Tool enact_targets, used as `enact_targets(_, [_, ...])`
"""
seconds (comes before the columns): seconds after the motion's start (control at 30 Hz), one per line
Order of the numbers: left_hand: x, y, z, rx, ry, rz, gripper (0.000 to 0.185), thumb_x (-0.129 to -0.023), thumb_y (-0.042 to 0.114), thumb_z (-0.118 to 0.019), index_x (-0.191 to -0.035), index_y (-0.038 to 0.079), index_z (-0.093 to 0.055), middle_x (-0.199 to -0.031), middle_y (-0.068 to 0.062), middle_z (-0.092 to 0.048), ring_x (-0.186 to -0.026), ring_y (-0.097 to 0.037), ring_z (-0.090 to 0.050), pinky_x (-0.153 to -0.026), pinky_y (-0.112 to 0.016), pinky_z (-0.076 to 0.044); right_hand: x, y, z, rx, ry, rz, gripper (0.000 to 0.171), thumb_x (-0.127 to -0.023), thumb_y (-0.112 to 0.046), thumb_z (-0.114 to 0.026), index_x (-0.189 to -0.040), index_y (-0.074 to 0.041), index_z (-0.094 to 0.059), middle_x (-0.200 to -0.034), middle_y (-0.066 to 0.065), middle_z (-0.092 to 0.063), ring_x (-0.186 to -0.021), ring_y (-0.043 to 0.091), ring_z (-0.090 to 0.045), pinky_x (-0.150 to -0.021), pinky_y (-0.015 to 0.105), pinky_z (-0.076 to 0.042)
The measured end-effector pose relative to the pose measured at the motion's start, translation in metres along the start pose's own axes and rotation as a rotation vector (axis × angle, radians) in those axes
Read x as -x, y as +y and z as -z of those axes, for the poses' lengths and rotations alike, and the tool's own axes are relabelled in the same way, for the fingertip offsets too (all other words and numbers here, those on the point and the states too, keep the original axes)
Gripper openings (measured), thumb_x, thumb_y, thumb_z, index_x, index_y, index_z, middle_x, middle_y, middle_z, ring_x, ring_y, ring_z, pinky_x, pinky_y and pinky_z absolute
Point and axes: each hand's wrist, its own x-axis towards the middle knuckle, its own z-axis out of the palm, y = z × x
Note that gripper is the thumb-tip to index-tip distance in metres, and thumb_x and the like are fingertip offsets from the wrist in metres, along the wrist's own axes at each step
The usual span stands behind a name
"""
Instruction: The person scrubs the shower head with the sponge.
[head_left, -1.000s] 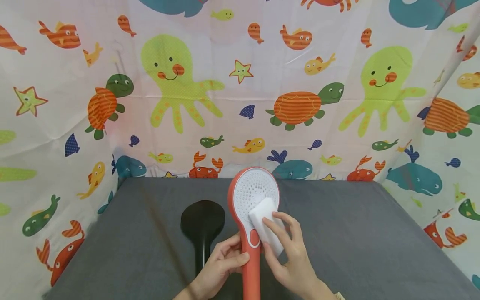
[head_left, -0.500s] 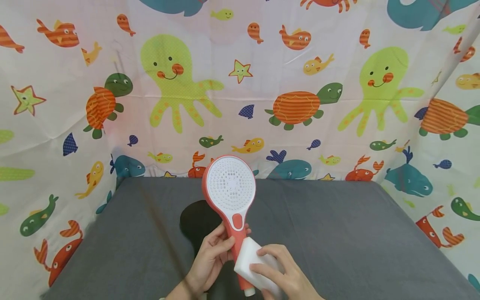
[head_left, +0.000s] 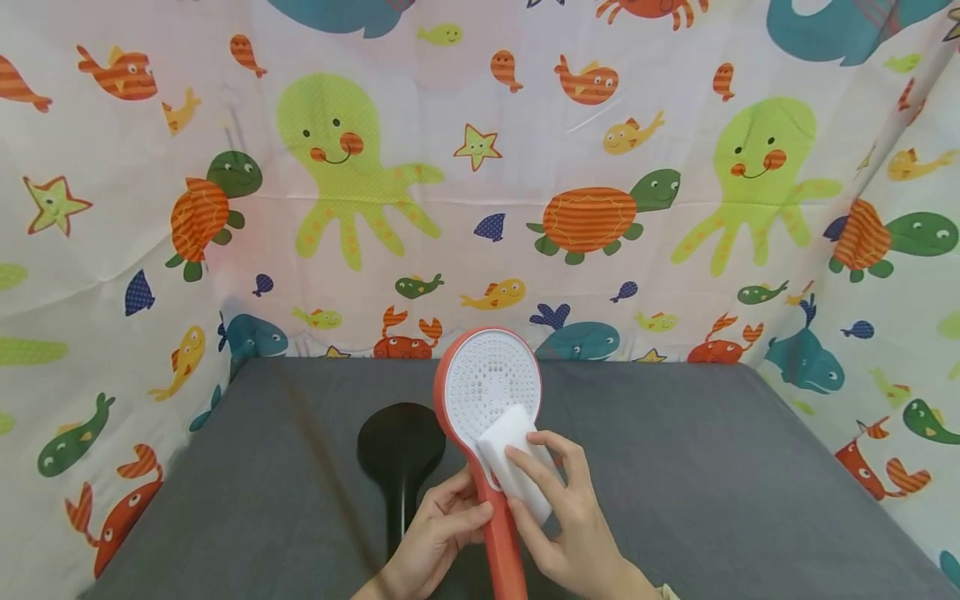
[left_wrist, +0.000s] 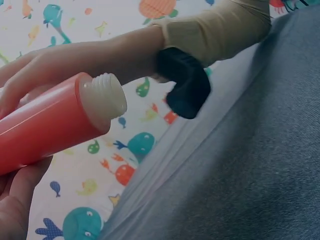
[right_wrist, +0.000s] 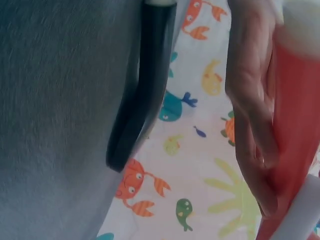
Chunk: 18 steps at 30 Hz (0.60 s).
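An orange-red shower head [head_left: 487,392] with a white perforated face stands upright above the grey table [head_left: 712,483]. My left hand [head_left: 442,533] grips its handle [head_left: 504,550] from the left. My right hand [head_left: 558,517] holds a white sponge block [head_left: 513,458] against the lower part of the face. In the left wrist view the handle's white threaded end [left_wrist: 102,97] pokes out past my left hand [left_wrist: 10,200]. The right wrist view shows the red handle [right_wrist: 295,135] with my left hand's fingers [right_wrist: 247,95] around it.
A black shower head [head_left: 401,454] lies flat on the grey table just left of my hands; it also shows in the right wrist view [right_wrist: 145,85]. A curtain [head_left: 480,167] printed with sea animals closes off the back and both sides.
The shower head tilted left and the sponge slid down to the handle half a second ago. Now the head is back near centre and the sponge is up on the face again.
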Motion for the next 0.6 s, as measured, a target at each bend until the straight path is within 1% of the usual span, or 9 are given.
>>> enact_targets(0.1, [0.000, 0.003, 0.002, -0.008, 0.018, -0.019, 0.045, -0.096, 0.000, -0.042, -0.140, 0.000, -0.036, -0.125, -0.015, -0.051, -0.107, -0.022, -0.055, -0.083, -0.035, -0.050, 0.003, -0.004, 0.000, -0.005, -0.015, 0.033, 0.035, -0.094, -0.026, -0.052, -0.119, -0.002, -0.059, -0.117, 0.026, -0.045, -0.108, 0.031, -0.040, -0.076, 0.034, -0.034])
enact_targets(0.23, [-0.001, 0.007, 0.006, 0.010, 0.040, -0.099, 0.043, -0.096, -0.003, -0.039, -0.138, -0.001, -0.038, -0.126, -0.013, -0.051, -0.106, -0.019, -0.055, -0.082, -0.033, -0.051, 0.010, -0.009, 0.003, -0.029, -0.078, 0.108, 0.033, -0.093, -0.024, -0.051, -0.116, -0.002, -0.061, -0.116, 0.025, -0.046, -0.107, 0.029, -0.041, -0.080, 0.031, -0.041])
enact_targets(0.3, [-0.001, 0.010, 0.008, 0.018, 0.043, -0.140, 0.043, -0.096, -0.003, -0.036, -0.139, -0.001, -0.037, -0.129, -0.014, -0.050, -0.111, -0.022, -0.053, -0.085, -0.033, -0.049, 0.014, -0.012, 0.005, -0.031, -0.120, 0.135, 0.031, -0.093, -0.024, -0.050, -0.114, -0.004, -0.062, -0.116, 0.023, -0.046, -0.107, 0.029, -0.042, -0.081, 0.031, -0.044])
enact_targets(0.33, [-0.001, 0.012, 0.009, 0.018, 0.045, -0.156, 0.042, -0.097, -0.003, -0.035, -0.139, -0.001, -0.036, -0.130, -0.015, -0.050, -0.113, -0.023, -0.052, -0.087, -0.033, -0.048, 0.015, -0.014, 0.005, -0.023, -0.138, 0.148, 0.031, -0.093, -0.024, -0.050, -0.114, -0.005, -0.062, -0.116, 0.022, -0.047, -0.107, 0.029, -0.042, -0.082, 0.031, -0.044])
enact_targets(0.4, [-0.001, 0.014, 0.010, 0.011, 0.061, -0.169, 0.040, -0.098, 0.000, -0.034, -0.138, -0.001, -0.037, -0.130, -0.016, -0.051, -0.117, -0.025, -0.051, -0.090, -0.033, -0.047, 0.018, -0.016, 0.006, 0.001, -0.160, 0.180, 0.028, -0.093, -0.023, -0.048, -0.112, -0.008, -0.064, -0.115, 0.020, -0.049, -0.107, 0.029, -0.043, -0.083, 0.032, -0.043])
enact_targets(0.47, [-0.001, 0.015, 0.010, 0.000, 0.063, -0.184, 0.039, -0.099, 0.002, -0.033, -0.138, -0.003, -0.037, -0.131, -0.018, -0.050, -0.121, -0.027, -0.048, -0.091, -0.033, -0.046, 0.021, -0.018, 0.006, 0.038, -0.166, 0.209, 0.026, -0.094, -0.023, -0.048, -0.109, -0.012, -0.065, -0.114, 0.017, -0.051, -0.106, 0.030, -0.044, -0.084, 0.033, -0.043])
enact_targets(0.53, [-0.001, 0.014, 0.009, -0.014, 0.070, -0.185, 0.038, -0.100, 0.003, -0.032, -0.137, -0.003, -0.038, -0.129, -0.017, -0.052, -0.119, -0.027, -0.050, -0.088, -0.032, -0.048, 0.023, -0.018, 0.006, 0.068, -0.161, 0.240, 0.024, -0.095, -0.023, -0.048, -0.108, -0.014, -0.066, -0.113, 0.016, -0.053, -0.106, 0.030, -0.045, -0.086, 0.033, -0.040])
enact_targets(0.6, [-0.001, 0.013, 0.009, -0.024, 0.069, -0.182, 0.037, -0.100, 0.003, -0.033, -0.136, -0.004, -0.039, -0.128, -0.016, -0.053, -0.117, -0.025, -0.052, -0.088, -0.032, -0.048, 0.022, -0.017, 0.004, 0.073, -0.146, 0.265, 0.024, -0.095, -0.023, -0.048, -0.107, -0.014, -0.067, -0.111, 0.016, -0.053, -0.105, 0.030, -0.045, -0.086, 0.033, -0.039])
